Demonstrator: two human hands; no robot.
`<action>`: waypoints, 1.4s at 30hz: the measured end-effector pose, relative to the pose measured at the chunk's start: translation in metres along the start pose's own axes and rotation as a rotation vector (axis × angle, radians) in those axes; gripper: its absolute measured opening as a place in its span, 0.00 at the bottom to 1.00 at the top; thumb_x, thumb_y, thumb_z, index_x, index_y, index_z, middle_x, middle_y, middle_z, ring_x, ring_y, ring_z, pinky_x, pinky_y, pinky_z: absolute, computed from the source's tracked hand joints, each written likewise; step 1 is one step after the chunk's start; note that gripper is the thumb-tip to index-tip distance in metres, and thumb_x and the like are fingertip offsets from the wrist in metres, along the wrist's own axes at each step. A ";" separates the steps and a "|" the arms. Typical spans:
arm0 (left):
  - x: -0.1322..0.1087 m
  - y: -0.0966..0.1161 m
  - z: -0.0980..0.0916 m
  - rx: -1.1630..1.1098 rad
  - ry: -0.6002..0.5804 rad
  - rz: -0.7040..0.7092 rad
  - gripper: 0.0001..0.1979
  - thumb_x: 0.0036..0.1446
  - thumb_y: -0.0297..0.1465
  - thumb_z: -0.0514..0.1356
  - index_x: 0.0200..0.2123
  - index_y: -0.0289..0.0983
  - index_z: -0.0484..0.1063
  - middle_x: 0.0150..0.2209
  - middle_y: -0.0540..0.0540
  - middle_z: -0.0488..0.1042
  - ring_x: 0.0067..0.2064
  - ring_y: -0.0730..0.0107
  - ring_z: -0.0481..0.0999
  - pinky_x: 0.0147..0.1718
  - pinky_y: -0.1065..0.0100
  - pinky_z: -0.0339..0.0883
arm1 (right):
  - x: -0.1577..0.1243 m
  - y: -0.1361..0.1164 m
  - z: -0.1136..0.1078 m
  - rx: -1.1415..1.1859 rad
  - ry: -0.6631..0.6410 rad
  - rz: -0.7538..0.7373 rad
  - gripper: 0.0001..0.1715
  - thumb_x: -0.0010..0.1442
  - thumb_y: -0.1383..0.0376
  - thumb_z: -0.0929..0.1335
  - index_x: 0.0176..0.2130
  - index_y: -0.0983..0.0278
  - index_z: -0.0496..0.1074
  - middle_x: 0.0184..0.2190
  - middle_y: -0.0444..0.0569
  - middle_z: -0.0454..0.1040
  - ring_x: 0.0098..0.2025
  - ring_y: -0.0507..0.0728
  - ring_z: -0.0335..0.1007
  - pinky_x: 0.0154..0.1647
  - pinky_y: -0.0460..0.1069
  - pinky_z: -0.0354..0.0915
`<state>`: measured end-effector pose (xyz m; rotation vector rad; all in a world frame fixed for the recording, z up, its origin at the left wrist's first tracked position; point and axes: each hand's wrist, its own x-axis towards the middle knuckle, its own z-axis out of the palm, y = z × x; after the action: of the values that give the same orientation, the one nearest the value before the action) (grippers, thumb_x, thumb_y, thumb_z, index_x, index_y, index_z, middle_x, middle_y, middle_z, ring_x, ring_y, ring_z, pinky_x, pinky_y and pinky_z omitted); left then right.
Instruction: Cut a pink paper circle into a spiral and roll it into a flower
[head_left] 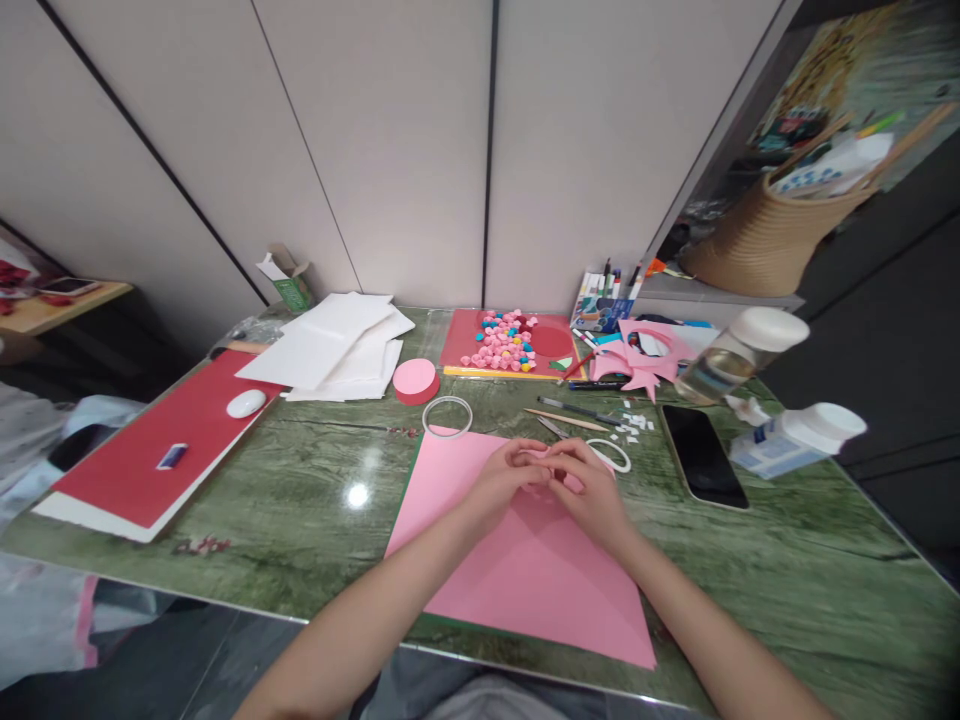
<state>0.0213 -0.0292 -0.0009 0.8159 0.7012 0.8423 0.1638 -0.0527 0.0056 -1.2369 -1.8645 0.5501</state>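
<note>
Above a large pink paper sheet (pixel 525 580), my left hand (pixel 501 485) and my right hand (pixel 589 490) meet with bent fingers. Between their fingertips is a small pink paper piece (pixel 535 456), mostly hidden by the fingers, so its shape cannot be made out. Scissors with white handles (pixel 611 456) lie just beyond my right hand, partly behind it. A wooden stick-like pencil (pixel 568 419) and a dark pen (pixel 577 409) rest past them, beside small white paper scraps (pixel 634 425). A ring-shaped tape roll (pixel 448 417) touches the sheet's far left corner.
Many pink, blue and yellow paper roses (pixel 506 345) are piled on a red sheet (pixel 459 340) at the back. Left are white papers (pixel 322 345), a red board (pixel 150 460) and a round pink box (pixel 416 380). A phone (pixel 703 455) and bottles (pixel 796 440) stand right.
</note>
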 end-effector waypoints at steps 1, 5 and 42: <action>0.000 -0.001 0.001 -0.001 0.002 0.007 0.18 0.39 0.27 0.62 0.38 0.35 0.65 0.28 0.47 0.71 0.29 0.73 0.71 0.30 0.70 0.61 | 0.000 0.002 0.001 -0.007 0.021 0.005 0.09 0.52 0.68 0.65 0.34 0.59 0.72 0.34 0.48 0.65 0.39 0.55 0.63 0.38 0.51 0.62; -0.001 -0.002 0.004 -0.005 0.019 0.026 0.19 0.39 0.28 0.63 0.38 0.34 0.65 0.30 0.45 0.72 0.32 0.71 0.72 0.32 0.69 0.62 | -0.001 0.005 0.002 -0.014 0.088 0.032 0.07 0.50 0.68 0.65 0.31 0.59 0.72 0.34 0.47 0.64 0.38 0.55 0.63 0.39 0.51 0.61; -0.002 0.003 0.003 -0.040 0.082 0.023 0.23 0.39 0.32 0.65 0.40 0.34 0.63 0.29 0.45 0.73 0.28 0.73 0.73 0.29 0.71 0.63 | 0.000 0.004 -0.001 0.010 0.036 0.044 0.10 0.55 0.66 0.63 0.38 0.57 0.71 0.35 0.48 0.63 0.35 0.54 0.63 0.37 0.50 0.61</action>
<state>0.0214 -0.0306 0.0031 0.7584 0.7463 0.9119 0.1667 -0.0509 0.0032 -1.2760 -1.8059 0.5568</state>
